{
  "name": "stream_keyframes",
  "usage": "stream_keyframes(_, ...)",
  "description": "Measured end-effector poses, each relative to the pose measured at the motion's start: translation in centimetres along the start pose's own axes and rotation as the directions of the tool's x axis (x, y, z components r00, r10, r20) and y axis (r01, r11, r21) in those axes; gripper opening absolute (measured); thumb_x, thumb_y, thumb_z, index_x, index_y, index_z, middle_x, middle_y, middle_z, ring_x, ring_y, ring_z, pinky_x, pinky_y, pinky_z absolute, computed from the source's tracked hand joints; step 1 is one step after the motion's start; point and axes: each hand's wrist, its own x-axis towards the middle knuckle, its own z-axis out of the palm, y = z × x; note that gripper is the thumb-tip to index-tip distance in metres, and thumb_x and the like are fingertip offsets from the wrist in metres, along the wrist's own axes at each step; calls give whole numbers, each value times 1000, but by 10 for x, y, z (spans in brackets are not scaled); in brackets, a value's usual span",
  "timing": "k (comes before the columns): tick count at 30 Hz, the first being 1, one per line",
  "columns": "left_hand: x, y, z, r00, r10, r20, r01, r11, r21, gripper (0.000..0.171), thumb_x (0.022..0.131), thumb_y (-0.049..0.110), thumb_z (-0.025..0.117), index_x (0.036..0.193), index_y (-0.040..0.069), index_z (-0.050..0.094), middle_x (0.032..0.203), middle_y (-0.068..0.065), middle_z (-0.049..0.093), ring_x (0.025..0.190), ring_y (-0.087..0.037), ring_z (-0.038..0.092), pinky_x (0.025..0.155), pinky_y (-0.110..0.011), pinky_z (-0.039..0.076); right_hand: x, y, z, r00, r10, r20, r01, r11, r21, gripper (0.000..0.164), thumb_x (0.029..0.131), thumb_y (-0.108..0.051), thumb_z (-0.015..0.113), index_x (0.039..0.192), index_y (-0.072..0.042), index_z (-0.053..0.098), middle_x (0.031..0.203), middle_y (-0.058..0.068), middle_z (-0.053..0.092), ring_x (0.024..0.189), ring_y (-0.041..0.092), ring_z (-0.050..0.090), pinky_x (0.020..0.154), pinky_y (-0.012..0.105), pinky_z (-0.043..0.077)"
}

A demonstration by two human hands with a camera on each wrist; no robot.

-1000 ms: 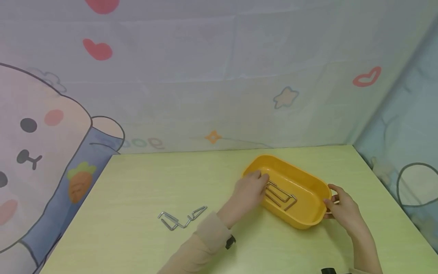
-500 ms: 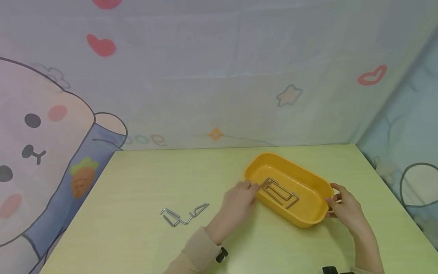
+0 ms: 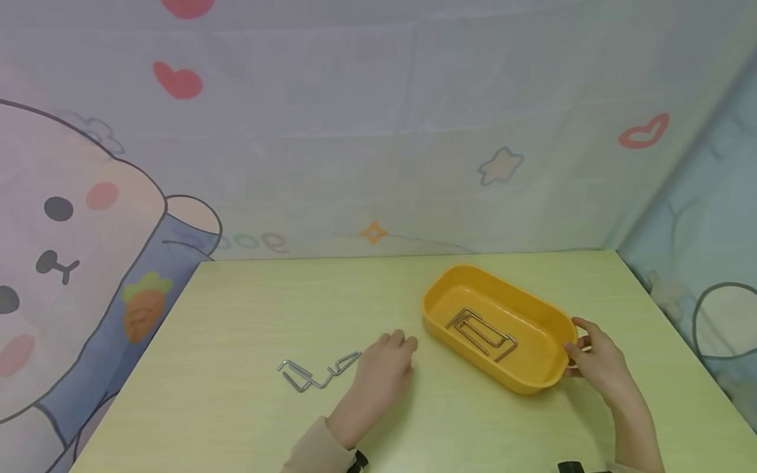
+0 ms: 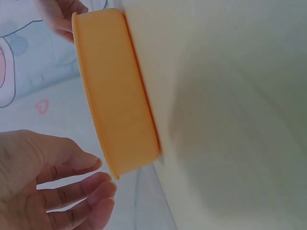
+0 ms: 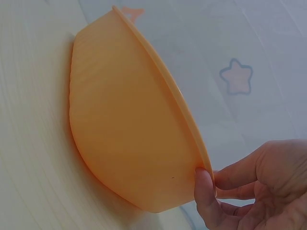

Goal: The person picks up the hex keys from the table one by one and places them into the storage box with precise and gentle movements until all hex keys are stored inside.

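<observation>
A yellow plastic tray sits on the table at the right, several bent metal rods lying on its floor. My right hand pinches the tray's right end at the rim; in the right wrist view the thumb presses the outer wall. My left hand hovers between the tray and a group of silvery bent metal rods, its fingers loosely bent and holding nothing. In the left wrist view, the left fingertips appear near the tray's rim with a gap between thumb and fingers.
The pale yellow-green table reaches back to a printed cloth backdrop. Another cloth hangs along the right side. A black wrist strap part shows at the left sleeve.
My left hand has come out of the tray and moved left and toward me, leaving the rods inside it. The right hand stays at the tray's end.
</observation>
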Motion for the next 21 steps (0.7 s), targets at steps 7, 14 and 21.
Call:
stream_keyframes(7,-15,-13,4,1000,-10,-1,10,998,68,22,72,5,73,90,12,62,73,0,49,59,-13,42,46,-18,27,-1,-1,0,1000,-1,1,1,1000,2,57,99,-5,44,146,12,16,102,19,40,77,13,58,65,26,58)
stream_keyframes(14,-26,-28,5,1000,-24,5,23,992,122,23,70,3,75,88,11,62,72,0,48,58,-11,38,46,-19,26,-3,-2,2,1000,-11,-3,11,1000,13,56,99,-4,43,146,12,17,102,19,40,75,12,58,65,27,58)
stream_keyframes(21,-32,-46,12,999,-37,-20,40,984,173,24,66,1,76,82,10,60,68,0,47,56,-12,39,45,-20,27,-2,-2,1,1000,4,1,-4,1000,4,56,100,-6,43,146,12,16,102,19,40,77,13,58,65,25,58)
